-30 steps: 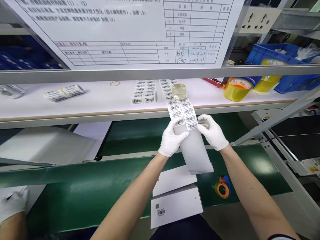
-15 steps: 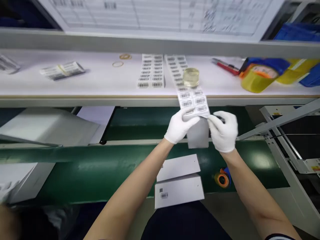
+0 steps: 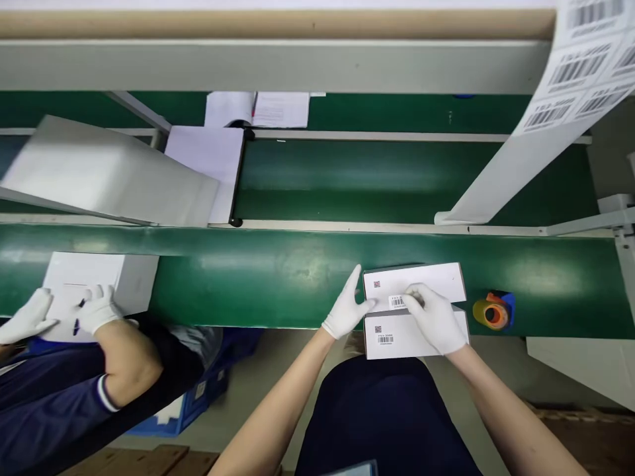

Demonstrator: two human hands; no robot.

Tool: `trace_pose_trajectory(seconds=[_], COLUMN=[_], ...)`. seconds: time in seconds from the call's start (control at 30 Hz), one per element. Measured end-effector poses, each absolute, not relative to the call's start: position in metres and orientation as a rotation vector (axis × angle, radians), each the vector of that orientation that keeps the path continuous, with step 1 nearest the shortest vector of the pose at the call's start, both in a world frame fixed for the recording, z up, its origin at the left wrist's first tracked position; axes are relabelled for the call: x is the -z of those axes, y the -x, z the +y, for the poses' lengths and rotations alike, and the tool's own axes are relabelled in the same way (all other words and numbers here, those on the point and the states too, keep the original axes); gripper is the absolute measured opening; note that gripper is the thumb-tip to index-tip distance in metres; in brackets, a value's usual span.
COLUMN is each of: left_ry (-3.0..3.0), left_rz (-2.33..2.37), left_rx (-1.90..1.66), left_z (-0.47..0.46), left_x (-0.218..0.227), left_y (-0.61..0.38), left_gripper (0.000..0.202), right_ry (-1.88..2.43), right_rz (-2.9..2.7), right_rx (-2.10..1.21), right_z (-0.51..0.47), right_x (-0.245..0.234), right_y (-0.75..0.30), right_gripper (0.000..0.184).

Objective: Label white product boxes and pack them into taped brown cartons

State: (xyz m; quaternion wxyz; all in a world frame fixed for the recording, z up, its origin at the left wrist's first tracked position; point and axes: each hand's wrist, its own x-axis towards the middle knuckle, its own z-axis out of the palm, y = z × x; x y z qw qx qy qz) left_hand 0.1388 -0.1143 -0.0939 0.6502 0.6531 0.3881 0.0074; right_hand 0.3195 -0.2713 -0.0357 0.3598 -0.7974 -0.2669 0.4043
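Two long white boxes lie side by side on the green bench in front of me. The far white box [image 3: 441, 277] bears a small printed code, and the near white box [image 3: 409, 334] has a code and a barcode label. My gloved right hand [image 3: 436, 320] reaches over both boxes, thumb and finger pinched at the right end of a small barcode label [image 3: 395, 302] against the far box's side. My gloved left hand [image 3: 347, 307] is open beside the boxes' left ends, its thumb tip at the far box's edge.
A strip of barcode labels [image 3: 550, 119] hangs from the shelf [image 3: 278, 66] at upper right. An orange-and-blue tape dispenser [image 3: 496, 311] stands right of the boxes. At left, a co-worker's gloved hands [image 3: 99, 309] rest on a larger white box [image 3: 139, 281]. An open booklet [image 3: 280, 109] lies behind.
Both hands have come down from the hanging label strip to the white boxes. A barcode label is now in my right fingers, and my left hand has opened. The view has tilted down and left.
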Motion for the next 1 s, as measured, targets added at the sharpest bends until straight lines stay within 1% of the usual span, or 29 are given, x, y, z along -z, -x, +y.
trace_pose_trajectory(seconds=[0.07, 0.13, 0.27, 0.43, 1.0], left_ry=[-1.353, -1.273, -1.252, -1.254, -1.273], left_rz=[0.835, 0.789, 0.734, 0.72, 0.706], left_rx=[0.016, 0.031, 0.037, 0.053, 0.059], left_z=[-0.12, -0.12, -0.114, -0.111, -0.11], left_x=[0.1, 0.101, 0.102, 0.107, 0.11], left_y=[-0.13, -0.126, -0.124, -0.121, -0.12], left_gripper=[0.102, 0.102, 0.1, 0.1, 0.101], right_ry=[2.059, 2.088, 2.215, 2.326, 2.441], right_rz=[-0.706, -0.751, -0.802, -0.839, -0.971], right_rx=[-1.063, -1.067, -1.031, -0.966, -0.89], right_z=[-0.255, -0.246, -0.24, -0.239, -0.233], right_x=[0.053, 0.066, 0.078, 0.081, 0.082], right_y=[-0.317, -0.313, -0.304, -0.298, -0.292], right_gripper=[0.017, 0.019, 0.019, 0.018, 0.016])
